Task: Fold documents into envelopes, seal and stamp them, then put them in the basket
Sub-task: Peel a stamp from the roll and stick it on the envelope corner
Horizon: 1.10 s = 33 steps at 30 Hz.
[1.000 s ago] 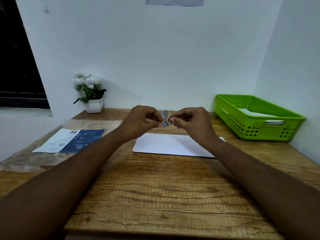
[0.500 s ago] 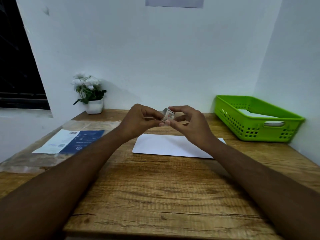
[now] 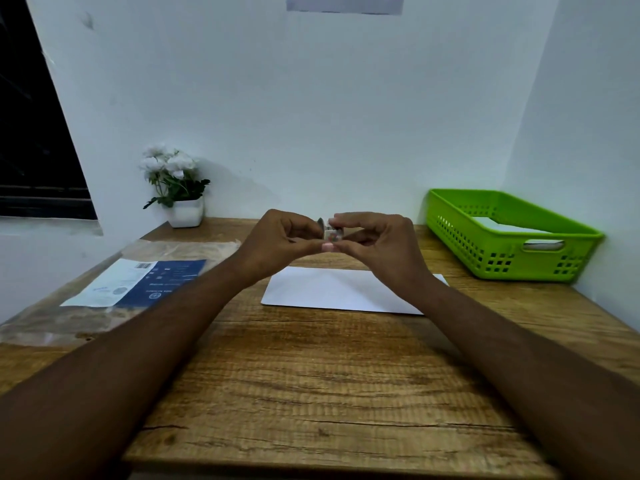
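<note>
Left hand (image 3: 277,242), right hand (image 3: 377,244), fingers (image 3: 356,218) pinching one stamp (image 3: 333,233) (small), one envelope (image 3: 332,289), one basket (image 3: 485,247)

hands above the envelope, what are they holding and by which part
A small stamp, pinched from both sides: left hand at its left edge, right hand at its right edge, thumb below, finger above.

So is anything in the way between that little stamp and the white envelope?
No, nothing visible is. The left hand and right hand pinch the stamp in the air, and the envelope lies flat on the table below them, its face bare except where the right wrist passes over one end.
</note>
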Each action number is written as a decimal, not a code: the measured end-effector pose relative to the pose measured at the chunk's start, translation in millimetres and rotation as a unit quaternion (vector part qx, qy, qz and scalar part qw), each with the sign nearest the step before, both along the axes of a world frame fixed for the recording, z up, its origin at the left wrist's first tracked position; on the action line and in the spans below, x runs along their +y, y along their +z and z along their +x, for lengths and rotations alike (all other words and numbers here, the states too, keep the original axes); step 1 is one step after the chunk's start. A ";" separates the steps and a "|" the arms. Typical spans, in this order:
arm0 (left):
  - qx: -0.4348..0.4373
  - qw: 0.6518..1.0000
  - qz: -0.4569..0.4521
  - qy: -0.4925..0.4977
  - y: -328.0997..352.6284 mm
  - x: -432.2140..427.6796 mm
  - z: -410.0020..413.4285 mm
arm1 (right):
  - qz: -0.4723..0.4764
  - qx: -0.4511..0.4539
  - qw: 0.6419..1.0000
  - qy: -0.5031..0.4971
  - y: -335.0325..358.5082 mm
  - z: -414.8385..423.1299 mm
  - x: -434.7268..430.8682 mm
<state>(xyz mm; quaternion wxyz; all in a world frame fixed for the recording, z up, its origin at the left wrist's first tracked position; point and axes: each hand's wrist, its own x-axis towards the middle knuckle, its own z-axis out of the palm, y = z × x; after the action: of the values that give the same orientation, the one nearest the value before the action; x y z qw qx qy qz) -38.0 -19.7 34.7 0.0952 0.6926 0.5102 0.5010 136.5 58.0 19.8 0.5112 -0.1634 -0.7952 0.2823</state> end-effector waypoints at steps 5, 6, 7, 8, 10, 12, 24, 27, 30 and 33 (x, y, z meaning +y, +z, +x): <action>-0.004 1.000 -0.005 -0.016 1.9 -2.3 1.6 | 0.036 -0.006 0.999 -0.009 -0.2 0.6 1.6; 0.000 1.000 -0.004 -0.016 2.2 -2.7 1.6 | 0.045 -0.010 0.999 -0.015 0.1 1.3 2.8; 0.002 1.000 -0.004 -0.017 2.3 -3.0 1.8 | 0.050 -0.011 0.999 -0.017 0.5 2.0 3.5; 0.003 1.000 -0.003 -0.017 2.1 -2.9 1.7 | 0.053 -0.011 0.998 -0.018 0.6 2.3 3.9; 0.003 1.000 0.002 -0.015 1.6 -2.4 1.2 | 0.055 -0.008 0.998 -0.017 0.5 1.6 3.5; 0.000 1.000 0.004 -0.017 1.2 -2.0 0.4 | 0.049 -0.010 0.999 -0.011 1.1 1.2 2.2; 0.035 0.999 0.001 -0.021 0.6 -0.2 -1.1 | 0.129 -0.057 0.989 -0.036 5.8 7.5 5.8; 0.034 0.999 -0.003 -0.022 0.1 -0.7 -0.6 | 0.175 -0.098 0.978 -0.050 7.1 8.1 5.9; 0.029 0.999 -0.012 -0.022 0.3 -1.0 0.2 | 0.211 -0.125 0.966 -0.075 7.2 7.3 4.1; 0.015 0.999 -0.024 -0.019 0.7 -0.6 -0.4 | 0.225 -0.132 0.962 -0.080 7.2 6.9 2.9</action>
<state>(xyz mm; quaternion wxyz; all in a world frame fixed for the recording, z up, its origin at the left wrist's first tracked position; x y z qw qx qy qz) -38.5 -20.4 35.4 0.1133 0.7071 0.5101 0.4763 143.4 61.0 27.0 0.4464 -0.1430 -0.8828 0.0298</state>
